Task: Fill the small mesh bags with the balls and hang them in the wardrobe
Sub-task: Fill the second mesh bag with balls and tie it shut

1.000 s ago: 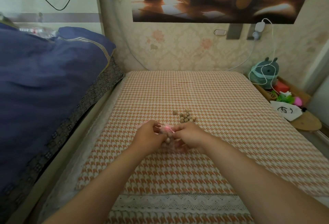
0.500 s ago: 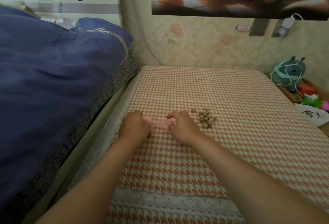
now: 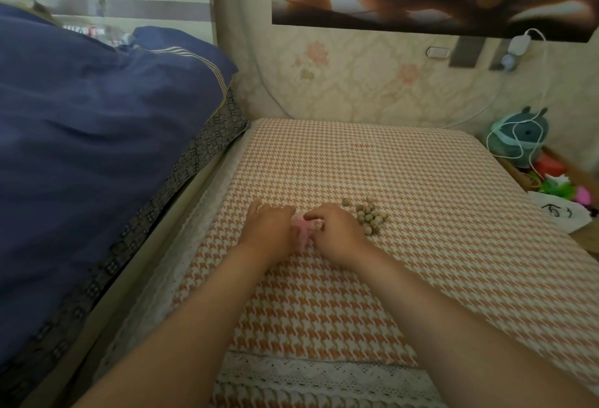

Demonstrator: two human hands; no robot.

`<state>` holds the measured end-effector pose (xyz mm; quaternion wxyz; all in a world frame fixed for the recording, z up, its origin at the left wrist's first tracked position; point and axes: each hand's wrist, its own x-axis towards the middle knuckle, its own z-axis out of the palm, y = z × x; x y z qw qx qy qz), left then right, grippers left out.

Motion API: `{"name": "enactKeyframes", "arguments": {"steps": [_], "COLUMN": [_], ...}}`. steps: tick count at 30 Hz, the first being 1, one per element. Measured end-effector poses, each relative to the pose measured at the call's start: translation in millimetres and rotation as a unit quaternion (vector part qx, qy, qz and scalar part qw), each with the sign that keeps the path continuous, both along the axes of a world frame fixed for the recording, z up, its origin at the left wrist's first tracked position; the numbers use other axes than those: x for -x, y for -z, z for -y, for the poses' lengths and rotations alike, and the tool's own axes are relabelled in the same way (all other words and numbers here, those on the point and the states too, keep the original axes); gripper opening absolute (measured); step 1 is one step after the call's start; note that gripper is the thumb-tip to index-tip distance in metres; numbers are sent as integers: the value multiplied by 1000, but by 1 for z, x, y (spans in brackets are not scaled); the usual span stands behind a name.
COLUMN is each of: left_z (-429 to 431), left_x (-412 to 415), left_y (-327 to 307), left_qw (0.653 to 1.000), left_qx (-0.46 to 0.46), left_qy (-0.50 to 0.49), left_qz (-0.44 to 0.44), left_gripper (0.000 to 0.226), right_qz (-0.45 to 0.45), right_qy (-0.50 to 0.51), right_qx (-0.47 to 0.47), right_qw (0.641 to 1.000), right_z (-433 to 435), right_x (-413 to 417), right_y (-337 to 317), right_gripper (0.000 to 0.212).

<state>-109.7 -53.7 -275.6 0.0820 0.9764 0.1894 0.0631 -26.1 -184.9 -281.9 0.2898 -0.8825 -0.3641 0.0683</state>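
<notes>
The left hand (image 3: pixel 269 229) lay knuckles up on the worktop (image 3: pixel 421 278). Its grip was closed down over the left end of the small mesh bag (image 3: pixel 303 229), with fingers bent and their tips hidden under the hand. The right hand (image 3: pixel 337 232) met it from the other side. Its grip was drawn together too, thumb and curled fingers pinching the bag's right edge. The two hands sat just beside each other, and only a narrow strip of the bag showed between them.

That strip was pale pink, thin and crumpled, and it lay flat on the cloth. What lay inside it, I could not tell.

The balls (image 3: pixel 368 218) lay in a loose cluster on the cloth just to the right of the right hand, with one or two stragglers at the far edge. They were small, round, matt and a dull tan-brown, like unfinished wood.

The worktop wore a woven cloth in an orange and cream houndstooth check, finished at the near edge with a band of white lace trim (image 3: pixel 324 372).

To the left rose a bed with a rumpled navy duvet (image 3: pixel 97 148). Against the floral wallpaper at the far right sat a round teal plush toy (image 3: pixel 518 135), with a white cable (image 3: pixel 544 76) looped over it.
</notes>
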Motion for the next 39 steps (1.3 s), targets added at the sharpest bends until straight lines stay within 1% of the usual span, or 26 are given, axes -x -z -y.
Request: {"name": "enactKeyframes", "arguments": {"steps": [3,5,7,9,10,13,15,17,20,24,27,29,30,31,32,33,34,36,39], "left_z": [6,12,20,28,33,47,57,68,81,92,98,101,103,104,104,104,104,103,101], "left_x": [-4,-4,-4,-4,-4,-5,-5,-5,-6,-9,-12,-13,-14,-15,-16,-17,-18,-20,-23], "left_y": [-1,-1,-4,-7,-10,-18,-23,-29,-35,-40,-38,-35,-34,-34,-33,-33,-32,-31,-27], "left_qw": [999,991,974,958,953,945,943,944,946,962,960,958,958,959,959,959,959,959,955], "left_qx": [33,116,209,262,275,290,294,288,278,229,248,250,246,239,231,223,215,206,229], "left_qy": [0,-5,8,27,35,61,80,106,122,94,91,100,107,116,126,138,149,162,160], "left_qz": [36,71,91,113,122,137,131,119,110,114,95,96,99,103,104,106,108,109,101], "left_gripper": [44,45,47,49,50,52,50,49,41,20,23,24,24,24,24,24,24,25,26], "right_qz": [-48,-83,-121,-179,-198,-204,-193,-179,-157,-107,-95,-103,-119,-136,-147,-155,-157,-165,-186], "right_qy": [16,23,41,62,69,65,60,64,60,29,29,27,28,32,37,42,41,35,31], "right_qx": [-45,-67,-96,-133,-145,-159,-166,-173,-178,-157,-140,-128,-125,-118,-109,-96,-79,-61,-47], "right_qw": [998,994,987,973,967,964,965,966,970,981,985,986,985,983,982,982,984,984,981], "right_z": [12,20,29,39,44,61,73,85,104,122,131,135,136,136,137,137,137,138,136], "right_x": [-4,-4,-4,-5,-6,-8,-8,-10,-12,-15,-17,-17,-17,-17,-19,-20,-22,-24,-27], "right_y": [-3,-4,-6,-11,-15,-26,-32,-36,-38,-37,-36,-38,-40,-42,-44,-45,-46,-45,-44], "right_gripper": [42,46,50,50,48,36,26,22,20,17,21,17,9,8,21,29,30,19,10]}}
